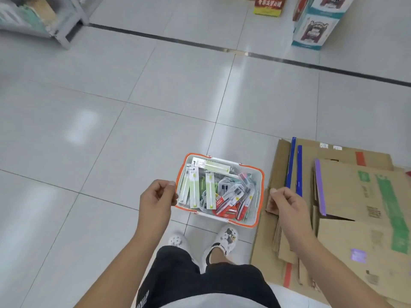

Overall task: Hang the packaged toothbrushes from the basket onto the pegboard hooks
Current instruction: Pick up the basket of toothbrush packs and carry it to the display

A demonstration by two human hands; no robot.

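A white basket with an orange rim (261, 196) stands on the tiled floor just in front of my feet. It holds several packaged toothbrushes: green-and-white packs (193, 187) on the left, red and grey packs (231, 202) on the right. My left hand (155, 197) hovers above the basket's left edge, fingers loosely curled and holding nothing. My right hand (287, 204) hangs to the right of the basket over the cardboard, also loosely curled and empty. No pegboard or hooks are in view.
Flattened cardboard boxes (355, 196) lie on the floor right of the basket. A stack of printed cartons (315, 25) and a yellow box (269, 5) stand at the far right. A grey shelf unit (44, 18) is at the far left.
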